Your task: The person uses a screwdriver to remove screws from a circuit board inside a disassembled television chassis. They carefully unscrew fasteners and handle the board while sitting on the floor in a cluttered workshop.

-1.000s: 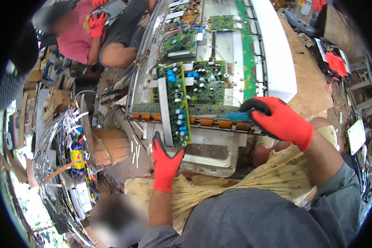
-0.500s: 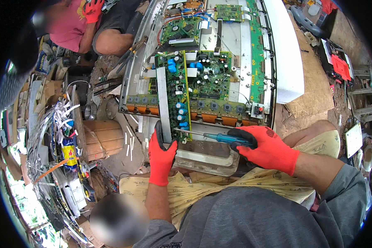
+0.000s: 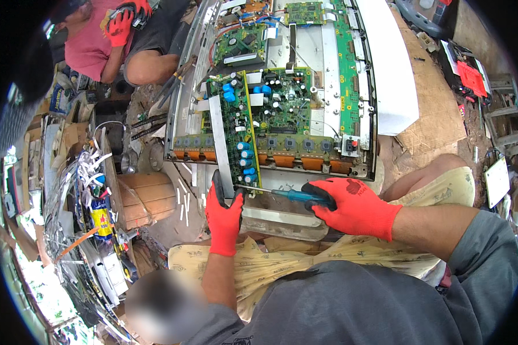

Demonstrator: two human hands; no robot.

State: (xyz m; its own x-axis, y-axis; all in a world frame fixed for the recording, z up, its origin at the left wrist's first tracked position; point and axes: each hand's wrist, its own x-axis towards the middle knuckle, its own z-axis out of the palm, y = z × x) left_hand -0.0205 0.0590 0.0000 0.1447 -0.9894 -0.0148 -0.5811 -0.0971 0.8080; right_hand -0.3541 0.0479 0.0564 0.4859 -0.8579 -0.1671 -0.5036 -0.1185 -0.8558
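My left hand (image 3: 223,223), in a red and black glove, grips the near end of a long green circuit board (image 3: 240,125). A pale flat metal strip (image 3: 220,144) runs along the board's left side, its lower end between my thumb and fingers. The board stands tilted over the near edge of an opened flat display panel (image 3: 360,168). My gloved right hand (image 3: 355,208) is closed around the teal handle of a screwdriver (image 3: 298,195). Its shaft points left, and the tip is at the board's near end, close to my left thumb; exact contact is hard to see.
More circuit boards (image 3: 288,103) are fixed on the panel. A white block (image 3: 388,75) lies along its right side. A grey plastic frame (image 3: 288,224) sits before my lap. Wires and scrap (image 3: 92,201) pile up at left. Another person's gloved hand (image 3: 120,29) works at far left.
The whole view has shifted slightly. My hands keep their grips, and the screwdriver tip stays by the board's near end. The board leans a little more. The other person's gloved hands have come further into view.
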